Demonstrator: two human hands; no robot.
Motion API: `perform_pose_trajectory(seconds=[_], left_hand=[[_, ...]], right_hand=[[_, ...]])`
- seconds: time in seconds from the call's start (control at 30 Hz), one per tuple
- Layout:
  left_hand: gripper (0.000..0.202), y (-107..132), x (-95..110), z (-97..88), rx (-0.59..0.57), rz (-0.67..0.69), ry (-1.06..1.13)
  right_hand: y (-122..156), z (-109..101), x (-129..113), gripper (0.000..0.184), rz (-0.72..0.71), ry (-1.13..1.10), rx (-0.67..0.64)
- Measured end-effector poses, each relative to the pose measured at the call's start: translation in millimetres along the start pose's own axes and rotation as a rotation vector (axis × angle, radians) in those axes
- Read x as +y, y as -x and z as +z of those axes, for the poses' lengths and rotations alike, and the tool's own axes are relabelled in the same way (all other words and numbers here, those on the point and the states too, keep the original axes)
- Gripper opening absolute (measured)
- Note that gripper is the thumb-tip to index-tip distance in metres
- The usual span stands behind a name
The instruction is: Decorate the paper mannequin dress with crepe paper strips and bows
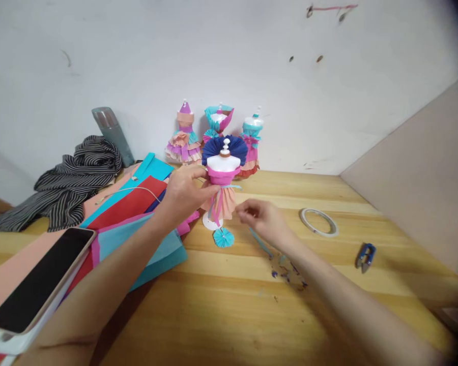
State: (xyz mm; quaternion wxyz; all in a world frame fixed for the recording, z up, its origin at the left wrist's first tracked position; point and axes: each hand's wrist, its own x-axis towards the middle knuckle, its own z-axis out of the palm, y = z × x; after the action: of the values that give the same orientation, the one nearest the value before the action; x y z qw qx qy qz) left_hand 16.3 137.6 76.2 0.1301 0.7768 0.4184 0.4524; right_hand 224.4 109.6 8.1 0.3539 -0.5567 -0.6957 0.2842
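Note:
My left hand (185,195) grips a small white mannequin (223,163) at its waist, fingers closed on it. The mannequin wears a pink paper bodice, a peach paper skirt and a dark blue fan collar, and stands on a white round base on the wooden table (252,305). My right hand (261,218) is just right of the skirt with its fingertips pinched together; what they hold is too small to make out. A small teal paper rosette (224,237) lies in front of the base.
Three finished paper-dress mannequins (217,134) stand by the wall. Coloured paper sheets (137,213), a phone (38,282), striped cloth (72,178) and a grey bottle (112,133) are left. A tape ring (319,222), small snips (365,255) and paper scraps (286,269) lie right.

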Motion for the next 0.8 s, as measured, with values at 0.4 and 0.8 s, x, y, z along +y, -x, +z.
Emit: perform_pose_trajectory(seconds=[0.4, 0.8], left_hand=[[0.007, -8, 5, 5.6, -0.028, -0.016, -0.014], [0.01, -7, 2, 8.4, -0.025, -0.02, 0.053]], right_hand=[[21, 38, 1, 0.016, -0.085, 0.484, -0.266], [37, -15, -42, 0.003, -0.352, -0.016, -0.039]])
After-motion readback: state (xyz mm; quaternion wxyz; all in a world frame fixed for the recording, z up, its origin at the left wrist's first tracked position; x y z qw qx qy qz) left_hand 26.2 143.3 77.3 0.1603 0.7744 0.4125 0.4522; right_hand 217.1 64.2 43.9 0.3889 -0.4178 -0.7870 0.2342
